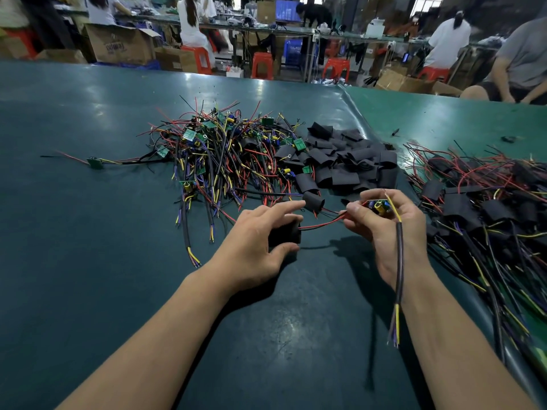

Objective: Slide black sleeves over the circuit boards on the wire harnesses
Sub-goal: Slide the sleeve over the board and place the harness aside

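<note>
My left hand grips a black sleeve between thumb and fingers, with the index finger stretched out toward another loose sleeve. Red wires run out of the held sleeve to the right. My right hand pinches a small circuit board with a yellow part on it. The board's black cable hangs down across my right wrist and ends in yellow and purple leads.
A tangle of bare harnesses with green boards lies ahead on the green table. Loose black sleeves are heaped beside it. Sleeved harnesses pile up at the right. Other people work at benches behind.
</note>
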Demonstrator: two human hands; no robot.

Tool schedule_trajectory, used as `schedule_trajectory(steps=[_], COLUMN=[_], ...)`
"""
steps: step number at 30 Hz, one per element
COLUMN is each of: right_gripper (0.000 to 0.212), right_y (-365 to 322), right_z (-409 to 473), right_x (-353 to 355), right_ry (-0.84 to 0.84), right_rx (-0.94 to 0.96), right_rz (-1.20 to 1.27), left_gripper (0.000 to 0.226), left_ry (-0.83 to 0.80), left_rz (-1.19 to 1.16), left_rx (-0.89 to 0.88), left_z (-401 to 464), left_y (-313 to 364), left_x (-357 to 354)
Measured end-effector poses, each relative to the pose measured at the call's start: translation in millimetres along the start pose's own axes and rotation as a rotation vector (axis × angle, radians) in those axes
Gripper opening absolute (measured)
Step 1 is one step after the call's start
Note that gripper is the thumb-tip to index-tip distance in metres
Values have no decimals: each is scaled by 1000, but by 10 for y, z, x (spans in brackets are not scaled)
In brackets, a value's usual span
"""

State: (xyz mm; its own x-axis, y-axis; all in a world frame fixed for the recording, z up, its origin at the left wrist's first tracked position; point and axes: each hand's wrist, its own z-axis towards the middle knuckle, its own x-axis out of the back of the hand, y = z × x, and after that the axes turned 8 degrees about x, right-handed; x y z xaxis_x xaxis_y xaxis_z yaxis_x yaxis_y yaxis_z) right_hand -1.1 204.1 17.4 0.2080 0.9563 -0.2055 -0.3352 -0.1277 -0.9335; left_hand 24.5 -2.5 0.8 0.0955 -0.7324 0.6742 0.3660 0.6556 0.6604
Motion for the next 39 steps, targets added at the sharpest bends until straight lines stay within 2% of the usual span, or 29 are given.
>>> schedule_trajectory(steps=[5,11,14,18,21,25,28,33,39], right_gripper=[28,14,17,17,13,17,21,21,30], right_y=[5,39,20,13,9,27,47,26,7], right_z=[-114,-186,-135,-131,-140,-167,-187,-173,-156], right_x=[-156,-320,-284,-251,-255,-298,-315,-272,-245], right_ry=[-52,-175,-243,-243,-266,-157,-152,-229,-216], right_rx=[-95,-283,-365,-476,-399,-266,-275,-346,-317], right_rz=[70,65,63,130,135,58,87,273,153], left_gripper=[64,63,63,64,64,63,64,64,64], left_ry=[17,50,71,74,85,95,77,86,72], left_rz=[48,186,187,178,148,31,-8,-40,-61], left_rx=[-29,-101,-105,-105,-95,-63,-58,-51,-78], left_z=[-1,13,25,36,36,25,18,31,20], left_y=[27,56,63,65,52,52,54,19,19], left_x=[-20,-43,-41,-40,-31,-24,-28,5,-17])
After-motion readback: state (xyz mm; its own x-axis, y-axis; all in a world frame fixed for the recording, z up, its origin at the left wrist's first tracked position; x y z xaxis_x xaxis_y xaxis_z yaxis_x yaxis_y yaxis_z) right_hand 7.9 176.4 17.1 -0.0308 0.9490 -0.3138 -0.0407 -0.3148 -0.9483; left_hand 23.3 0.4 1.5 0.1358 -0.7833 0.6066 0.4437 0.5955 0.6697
